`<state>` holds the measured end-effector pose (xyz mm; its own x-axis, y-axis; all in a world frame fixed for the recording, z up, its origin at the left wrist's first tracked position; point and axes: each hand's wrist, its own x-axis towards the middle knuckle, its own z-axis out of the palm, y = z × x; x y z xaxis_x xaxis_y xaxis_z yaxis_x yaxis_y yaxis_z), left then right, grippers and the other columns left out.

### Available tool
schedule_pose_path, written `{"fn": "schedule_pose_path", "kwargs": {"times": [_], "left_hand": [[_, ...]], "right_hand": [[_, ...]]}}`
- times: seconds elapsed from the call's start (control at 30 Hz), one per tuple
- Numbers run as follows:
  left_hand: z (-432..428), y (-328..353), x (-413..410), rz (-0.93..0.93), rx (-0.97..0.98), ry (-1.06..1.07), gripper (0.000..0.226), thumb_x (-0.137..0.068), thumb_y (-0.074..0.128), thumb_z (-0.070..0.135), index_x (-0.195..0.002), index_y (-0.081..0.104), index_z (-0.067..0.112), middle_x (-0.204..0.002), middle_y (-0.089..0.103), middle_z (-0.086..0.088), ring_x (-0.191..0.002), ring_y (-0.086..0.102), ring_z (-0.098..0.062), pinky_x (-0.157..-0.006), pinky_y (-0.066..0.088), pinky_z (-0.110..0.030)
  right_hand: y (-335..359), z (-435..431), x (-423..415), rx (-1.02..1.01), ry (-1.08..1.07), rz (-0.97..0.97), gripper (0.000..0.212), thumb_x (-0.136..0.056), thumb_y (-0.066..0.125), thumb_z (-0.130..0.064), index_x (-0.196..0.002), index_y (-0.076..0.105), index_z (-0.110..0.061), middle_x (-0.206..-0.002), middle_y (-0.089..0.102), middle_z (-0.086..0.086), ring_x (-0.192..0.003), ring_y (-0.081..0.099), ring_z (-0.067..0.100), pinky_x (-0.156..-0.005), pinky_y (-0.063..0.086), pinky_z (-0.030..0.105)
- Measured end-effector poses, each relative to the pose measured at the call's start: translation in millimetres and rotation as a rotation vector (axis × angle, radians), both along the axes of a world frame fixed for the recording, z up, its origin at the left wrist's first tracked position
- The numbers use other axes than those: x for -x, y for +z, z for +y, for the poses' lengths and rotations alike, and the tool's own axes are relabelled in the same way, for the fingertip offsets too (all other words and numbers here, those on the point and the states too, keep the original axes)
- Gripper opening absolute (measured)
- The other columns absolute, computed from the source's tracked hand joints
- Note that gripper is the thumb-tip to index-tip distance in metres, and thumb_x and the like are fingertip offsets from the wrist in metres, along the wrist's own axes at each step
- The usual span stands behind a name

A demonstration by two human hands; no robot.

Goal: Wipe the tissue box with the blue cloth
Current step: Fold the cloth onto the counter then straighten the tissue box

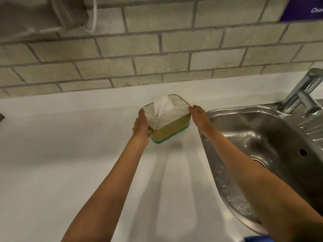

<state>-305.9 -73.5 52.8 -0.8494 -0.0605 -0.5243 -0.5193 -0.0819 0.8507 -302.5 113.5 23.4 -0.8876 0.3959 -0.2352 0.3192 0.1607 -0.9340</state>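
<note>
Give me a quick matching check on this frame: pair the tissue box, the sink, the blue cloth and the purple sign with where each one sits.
Things:
1. tissue box
2. sink
3. blue cloth
4. purple sign

Places:
A. on the brick wall, upper right
B. at the bottom edge of the view, barely showing
C. on the white counter, between the left hand and the right hand
D. set into the counter on the right, under the tap

Pairs: 1-C, 2-D, 3-B, 4-A
</note>
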Motion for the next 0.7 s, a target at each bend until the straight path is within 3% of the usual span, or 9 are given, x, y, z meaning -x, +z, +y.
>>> {"fn": "schedule_pose_path", "kwargs": {"times": [0.07, 0.13, 0.2, 0.33, 0.47, 0.7], "left_hand": [[2.5, -0.2, 13.7, 0.025, 0.05, -0.015, 0.061, -0.093, 0.027, 0.056, -0.14, 0.041, 0.019, -0.146, 0.04, -0.01, -0.132, 0.04, -0.027, -0.108, 0.037, -0.04], [6.4, 3.0, 24.4, 0.04, 0.062, -0.009, 0.063, -0.092, 0.025, 0.058, -0.141, 0.039, 0.02, -0.147, 0.039, -0.009, -0.133, 0.038, -0.026, -0.112, 0.034, -0.042], [10.0, 6.6, 35.1, 0.053, 0.065, 0.001, 0.064, -0.092, 0.024, 0.059, -0.142, 0.037, 0.02, -0.147, 0.04, -0.007, -0.133, 0.039, -0.026, -0.113, 0.033, -0.042], [15.0, 9.1, 52.4, 0.095, 0.053, 0.03, 0.063, -0.093, 0.024, 0.057, -0.141, 0.036, 0.018, -0.145, 0.044, -0.007, -0.127, 0.046, -0.027, -0.105, 0.039, -0.037], [18.3, 8.0, 66.0, 0.141, 0.024, 0.039, 0.058, -0.095, 0.023, 0.054, -0.141, 0.034, 0.02, -0.141, 0.047, -0.006, -0.113, 0.049, -0.023, -0.087, 0.037, -0.031], [22.4, 4.4, 81.9, 0.162, 0.026, 0.036, 0.059, -0.095, 0.023, 0.054, -0.143, 0.025, 0.021, -0.143, 0.043, -0.006, -0.101, 0.043, -0.016, -0.083, 0.038, -0.031]], "right_hand": [[-5.6, 3.0, 5.7, 0.001, 0.001, 0.001, 0.03, -0.092, 0.044, -0.033, -0.105, 0.05, -0.006, -0.09, 0.053, -0.004, -0.096, 0.045, 0.021, -0.08, 0.039, 0.027], [-9.6, 5.6, 9.5, -0.015, 0.001, 0.017, 0.026, -0.091, 0.046, -0.028, -0.094, 0.053, -0.004, -0.077, 0.05, -0.002, -0.085, 0.045, 0.02, -0.075, 0.036, 0.03], [-10.6, 6.1, 11.9, -0.059, 0.011, 0.047, 0.03, -0.09, 0.048, -0.025, -0.099, 0.06, 0.002, -0.085, 0.057, 0.007, -0.084, 0.05, 0.021, -0.077, 0.041, 0.033], [-10.8, 6.0, 17.5, -0.082, 0.0, 0.075, 0.04, -0.089, 0.054, -0.023, -0.124, 0.056, -0.003, -0.118, 0.064, 0.012, -0.107, 0.059, 0.027, -0.096, 0.048, 0.04], [-12.1, 5.0, 25.4, -0.098, -0.027, 0.097, 0.042, -0.089, 0.056, -0.025, -0.125, 0.055, -0.004, -0.122, 0.062, 0.013, -0.11, 0.058, 0.026, -0.088, 0.047, 0.03], [-10.6, 2.5, 37.2, -0.124, -0.032, 0.109, 0.042, -0.091, 0.054, -0.027, -0.128, 0.053, -0.006, -0.126, 0.061, 0.011, -0.113, 0.056, 0.023, -0.085, 0.041, 0.024]]}}
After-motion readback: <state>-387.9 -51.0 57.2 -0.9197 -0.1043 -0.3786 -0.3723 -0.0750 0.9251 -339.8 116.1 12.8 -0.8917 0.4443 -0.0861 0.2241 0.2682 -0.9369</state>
